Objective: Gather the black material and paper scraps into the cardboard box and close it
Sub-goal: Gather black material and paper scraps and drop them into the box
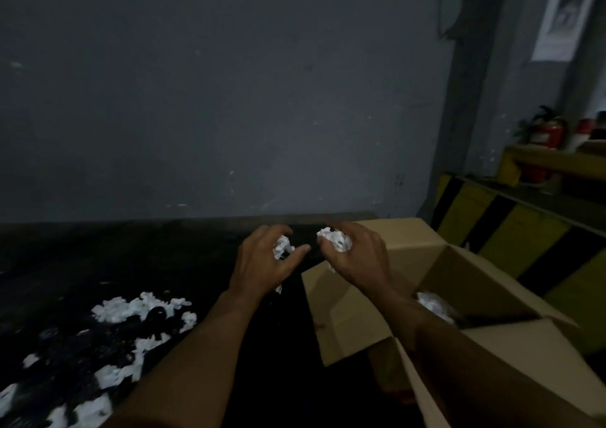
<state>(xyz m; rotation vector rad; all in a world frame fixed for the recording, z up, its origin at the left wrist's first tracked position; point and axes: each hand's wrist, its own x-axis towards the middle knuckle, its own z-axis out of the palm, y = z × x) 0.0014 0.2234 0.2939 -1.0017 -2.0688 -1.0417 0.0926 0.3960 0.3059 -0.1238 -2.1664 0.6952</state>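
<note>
My left hand [262,260] holds a clump of white paper scraps [282,246] in its curled fingers, above the dark surface. Just to its right, my right hand [357,257] grips another wad of white scraps [336,239] over the left flap of the open cardboard box [344,313]. White scraps [434,304] lie inside the box. More white paper scraps [141,306] lie scattered among black material [65,345] on the surface at the lower left.
A grey wall rises right behind the dark surface. A yellow-and-black striped barrier [511,231] stands to the right of the box. Red fire extinguishers [546,139] sit behind it at the far right.
</note>
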